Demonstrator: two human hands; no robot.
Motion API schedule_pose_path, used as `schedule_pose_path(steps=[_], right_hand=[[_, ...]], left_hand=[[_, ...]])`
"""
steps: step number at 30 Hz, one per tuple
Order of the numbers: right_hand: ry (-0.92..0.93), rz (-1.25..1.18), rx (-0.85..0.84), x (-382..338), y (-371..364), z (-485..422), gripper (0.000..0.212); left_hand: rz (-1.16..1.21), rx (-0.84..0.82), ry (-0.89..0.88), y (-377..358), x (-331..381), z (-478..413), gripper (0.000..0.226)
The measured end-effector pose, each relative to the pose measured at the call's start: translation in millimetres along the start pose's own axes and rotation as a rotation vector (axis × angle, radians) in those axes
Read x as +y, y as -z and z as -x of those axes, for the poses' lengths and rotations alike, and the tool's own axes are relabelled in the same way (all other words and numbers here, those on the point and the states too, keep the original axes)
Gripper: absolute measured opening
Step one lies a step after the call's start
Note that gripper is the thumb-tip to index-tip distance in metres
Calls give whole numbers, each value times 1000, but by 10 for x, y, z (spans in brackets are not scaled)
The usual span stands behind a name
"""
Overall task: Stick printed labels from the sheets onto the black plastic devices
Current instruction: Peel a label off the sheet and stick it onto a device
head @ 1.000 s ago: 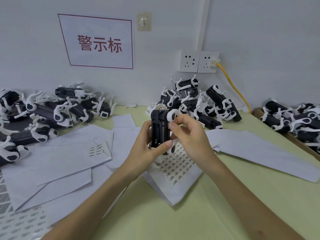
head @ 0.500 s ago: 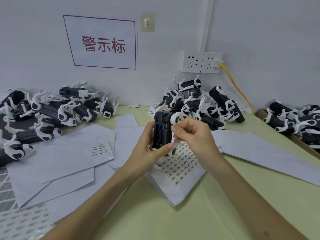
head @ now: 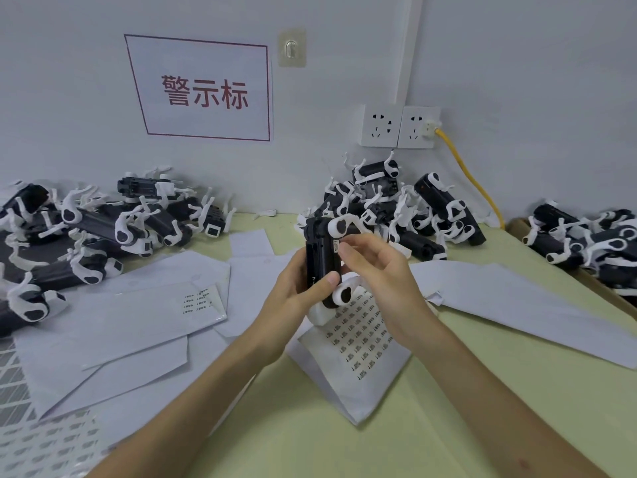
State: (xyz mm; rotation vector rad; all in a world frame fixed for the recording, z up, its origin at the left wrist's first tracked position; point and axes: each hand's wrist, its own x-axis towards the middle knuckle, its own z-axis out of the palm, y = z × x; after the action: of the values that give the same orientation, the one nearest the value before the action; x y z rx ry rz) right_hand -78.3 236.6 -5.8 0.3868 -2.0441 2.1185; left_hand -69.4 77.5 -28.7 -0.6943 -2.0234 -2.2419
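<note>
One device in hand: left grip [head: 293,294] wrapped round device [head: 320,257], upright over the sheet [head: 365,343], right grip [head: 379,270] pinching a label [head: 335,245] against its side; sheet well stocked, piles [head: 396,208] on worktop [head: 310,426] likely pending.

1. Table [head: 310,443]: three heaps along the wall: left heap [head: 86,232], centre heap [head: 396,208], right heap [head: 593,243].
2. Loose sheets [head: 138,315] before the left heap; label sheet [head: 362,343] before the centre heap.
3. Held device [head: 322,260] upright above the label sheet, left hand [head: 293,298] on its left, right hand [head: 382,270] on its right, at a label [head: 336,245] on the device's right side.
4. Wall sign [head: 203,91] above the left heap; sockets [head: 400,125] above the centre heap.
</note>
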Motion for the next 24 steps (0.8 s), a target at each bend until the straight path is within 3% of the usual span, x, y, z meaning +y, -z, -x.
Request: schedule_pose_path(steps=[8,14,24], right_hand=[[-67,-188,13,50,-52,18,43],[-22,-148,-34,41,-45,31,12],[-13,-219,-95,-9,-39,56,24]], left_hand=[[-40,-86,14,13,21,26,45],[9,-151,105,69,85,16,45],[52,-148,93,43,83,24,43]])
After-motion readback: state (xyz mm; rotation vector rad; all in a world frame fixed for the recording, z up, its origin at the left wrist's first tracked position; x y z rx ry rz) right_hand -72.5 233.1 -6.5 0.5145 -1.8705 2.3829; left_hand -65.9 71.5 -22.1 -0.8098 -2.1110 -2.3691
